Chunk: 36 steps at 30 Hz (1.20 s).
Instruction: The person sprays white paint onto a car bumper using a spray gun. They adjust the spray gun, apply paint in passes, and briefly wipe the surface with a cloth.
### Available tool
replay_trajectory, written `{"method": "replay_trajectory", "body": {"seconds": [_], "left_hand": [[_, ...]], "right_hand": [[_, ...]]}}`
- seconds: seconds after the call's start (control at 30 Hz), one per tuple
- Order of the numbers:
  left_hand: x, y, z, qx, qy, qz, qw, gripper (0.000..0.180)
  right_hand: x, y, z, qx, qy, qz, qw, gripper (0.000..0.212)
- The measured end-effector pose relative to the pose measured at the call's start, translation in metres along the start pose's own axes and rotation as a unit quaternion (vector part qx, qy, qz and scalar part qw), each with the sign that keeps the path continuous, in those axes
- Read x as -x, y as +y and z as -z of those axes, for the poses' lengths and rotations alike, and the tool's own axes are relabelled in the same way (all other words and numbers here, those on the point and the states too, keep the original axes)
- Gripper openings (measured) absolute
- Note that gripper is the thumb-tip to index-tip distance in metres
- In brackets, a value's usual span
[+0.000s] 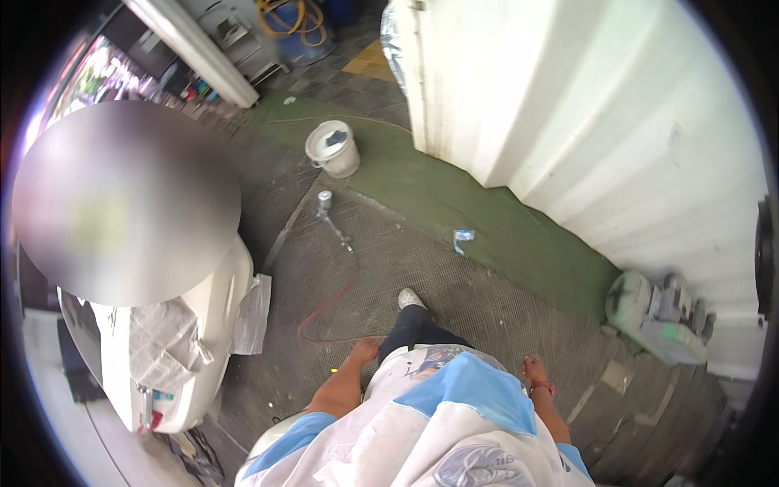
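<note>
Head view: the left hand (364, 350) and right hand (534, 369) are seen hanging at the sides, nothing held; whether each grip is curled cannot be told. A spray gun (332, 216) with red hose (334, 302) lies on the floor ahead, beside a white bucket (333, 148).

head-worn fisheye, looking straight down, standing height

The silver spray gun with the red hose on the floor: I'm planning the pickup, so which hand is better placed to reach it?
Left, probably. The silver spray gun and its red hose lie ahead-left; the empty left hand hangs on that side, near the hose, while the right hand hangs farther away.
</note>
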<state>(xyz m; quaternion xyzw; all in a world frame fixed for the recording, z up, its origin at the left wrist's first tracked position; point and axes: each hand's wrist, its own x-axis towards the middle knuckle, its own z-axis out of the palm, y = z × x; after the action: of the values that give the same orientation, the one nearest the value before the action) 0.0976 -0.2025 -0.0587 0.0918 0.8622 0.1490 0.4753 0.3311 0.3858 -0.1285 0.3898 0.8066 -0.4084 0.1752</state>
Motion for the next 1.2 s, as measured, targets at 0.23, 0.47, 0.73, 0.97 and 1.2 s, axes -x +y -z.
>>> {"method": "replay_trajectory", "body": {"seconds": [0.23, 0.47, 0.73, 0.97, 1.2], "left_hand": [[-0.008, -0.039, 0.039, 0.169, 0.049, 0.067, 0.982, 0.040], [0.000, -0.074, 0.127, 0.423, 0.198, 0.211, 0.859, 0.062], [0.007, -0.114, 0.064, 0.488, 0.186, 0.310, 0.794, 0.063], [0.003, -0.058, -0.024, 0.551, 0.103, 0.400, 0.725, 0.066], [-0.030, -0.008, 0.028, 0.505, 0.054, 0.323, 0.798, 0.062]], "right_hand": [[-0.066, -0.206, -0.004, 0.097, -0.032, 0.100, 0.990, 0.048], [-0.124, -0.405, -0.051, 0.201, -0.086, 0.178, 0.959, 0.052], [-0.178, -0.539, -0.094, 0.258, -0.152, 0.262, 0.918, 0.048], [-0.264, -0.583, -0.127, 0.367, -0.223, 0.263, 0.864, 0.052], [-0.337, -0.665, -0.155, 0.364, -0.260, 0.280, 0.850, 0.049]]}}
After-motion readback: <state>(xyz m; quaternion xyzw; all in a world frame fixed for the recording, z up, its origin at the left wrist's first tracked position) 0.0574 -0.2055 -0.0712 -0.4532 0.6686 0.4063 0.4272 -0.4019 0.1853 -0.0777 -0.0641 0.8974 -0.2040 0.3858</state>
